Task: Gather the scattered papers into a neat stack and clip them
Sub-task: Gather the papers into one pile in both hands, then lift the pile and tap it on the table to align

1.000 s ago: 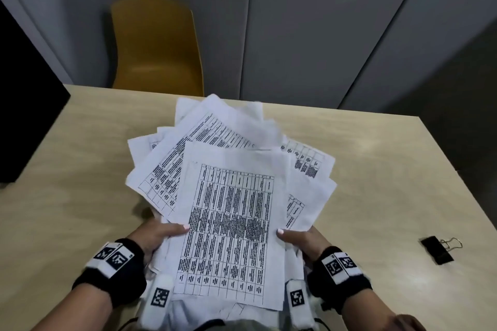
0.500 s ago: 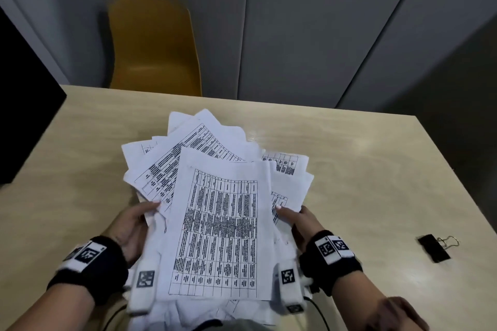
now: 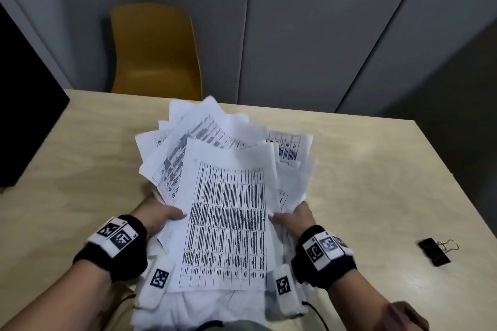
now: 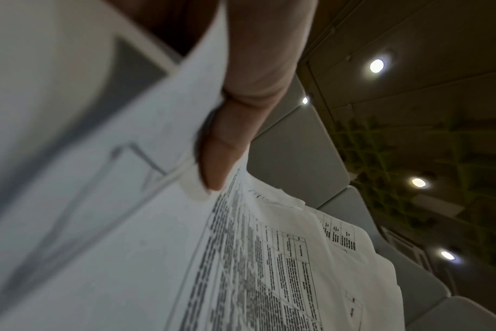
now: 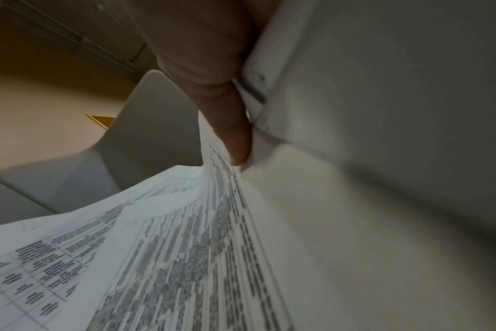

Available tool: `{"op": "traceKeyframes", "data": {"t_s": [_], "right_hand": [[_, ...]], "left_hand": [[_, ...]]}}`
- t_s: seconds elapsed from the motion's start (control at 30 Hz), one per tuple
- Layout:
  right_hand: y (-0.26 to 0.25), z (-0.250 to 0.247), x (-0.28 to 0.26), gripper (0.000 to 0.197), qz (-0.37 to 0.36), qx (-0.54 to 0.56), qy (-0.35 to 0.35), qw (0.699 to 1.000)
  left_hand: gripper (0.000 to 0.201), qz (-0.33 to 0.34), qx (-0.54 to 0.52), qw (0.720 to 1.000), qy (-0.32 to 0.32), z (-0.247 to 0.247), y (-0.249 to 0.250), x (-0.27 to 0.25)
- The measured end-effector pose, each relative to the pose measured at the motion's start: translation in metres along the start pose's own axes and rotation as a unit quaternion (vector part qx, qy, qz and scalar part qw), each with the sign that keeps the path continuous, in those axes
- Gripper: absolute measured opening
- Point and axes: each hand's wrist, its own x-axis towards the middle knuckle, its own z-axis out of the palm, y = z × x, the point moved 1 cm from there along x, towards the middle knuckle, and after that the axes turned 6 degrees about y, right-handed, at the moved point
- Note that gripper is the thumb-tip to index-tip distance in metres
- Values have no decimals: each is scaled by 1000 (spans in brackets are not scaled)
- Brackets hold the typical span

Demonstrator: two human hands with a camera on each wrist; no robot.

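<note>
A fanned, uneven bundle of printed papers (image 3: 228, 196) with black tables is held above the wooden table (image 3: 376, 169), its far end tilted upward. My left hand (image 3: 158, 216) grips the bundle's left edge, thumb on the top sheet, fingers hidden beneath. My right hand (image 3: 294, 219) grips the right edge the same way. The left wrist view has my thumb (image 4: 227, 143) pressed on the papers (image 4: 241, 280). In the right wrist view my thumb (image 5: 229, 125) lies on the papers (image 5: 170, 257). A black binder clip (image 3: 434, 251) lies on the table to the right, apart from both hands.
A mustard-yellow chair (image 3: 154, 54) stands behind the table's far edge. A black panel (image 3: 24, 121) sits at the left edge. Grey wall panels (image 3: 309, 35) rise behind. Bare tabletop lies to the left and right of the papers.
Both hands have lifted the bundle and tipped its far end upward; the sheets have drawn closer together. My left hand has shifted from the side to a thumb-on-top grip.
</note>
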Motion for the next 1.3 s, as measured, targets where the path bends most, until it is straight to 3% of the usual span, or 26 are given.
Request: {"op": "traceKeyframes", "data": {"t_s": [0.1, 0.17, 0.27, 0.33, 0.4, 0.5, 0.6, 0.73, 0.83, 0.93, 1.0, 1.03, 1.1, 1.13, 1.2, 1.3], "right_hand": [[-30, -12, -4, 41, -59, 63, 25, 996], [-53, -20, -10, 39, -122, 121, 38, 984], [-85, -31, -25, 33, -216, 198, 54, 955], [-94, -39, -30, 34, -238, 253, 48, 936], [-90, -44, -30, 34, -229, 287, 20, 930], [-74, -41, -34, 73, -187, 283, -4, 941], [-61, -27, -37, 42, -155, 324, -20, 933], [-59, -18, -40, 31, -108, 339, -18, 934], [-71, -23, -42, 16, -135, 341, 14, 930], [-87, -34, -42, 29, -216, 319, 31, 922], [-91, -41, -39, 31, -244, 336, 17, 910], [-91, -43, -39, 33, -242, 321, 13, 916], [-82, -43, -38, 28, -218, 245, 15, 945], [-75, -41, -35, 23, -203, 200, 16, 958], [-63, -35, -30, 7, -170, 105, 18, 980], [-61, -30, -30, 16, -132, 110, 36, 984]], "left_hand": [[17, 29, -39, 999, 2, -4, 22, -11], [27, 72, -59, 995, 32, -12, 44, -17], [47, 89, -103, 990, -23, -19, 72, -28], [47, 107, -119, 985, -62, -27, 78, -35], [41, 96, -111, 988, -54, -37, 70, -35], [85, 94, -96, 990, -31, -44, 46, -28], [91, 128, -81, 987, -50, -22, 36, -35], [42, 205, -178, 960, 66, -3, 40, -38], [51, 198, -241, 948, 65, -5, 46, -37], [56, 171, -216, 961, 0, -13, 64, -39], [58, 194, -224, 953, -63, -17, 75, -42], [65, 251, -204, 943, -76, -19, 77, -43], [61, 316, -175, 932, -36, -18, 72, -42], [56, 308, -180, 933, -49, -16, 62, -38], [66, 290, -183, 937, -70, -5, 40, -23], [64, 336, -115, 935, 0, 7, 41, -23]]}}
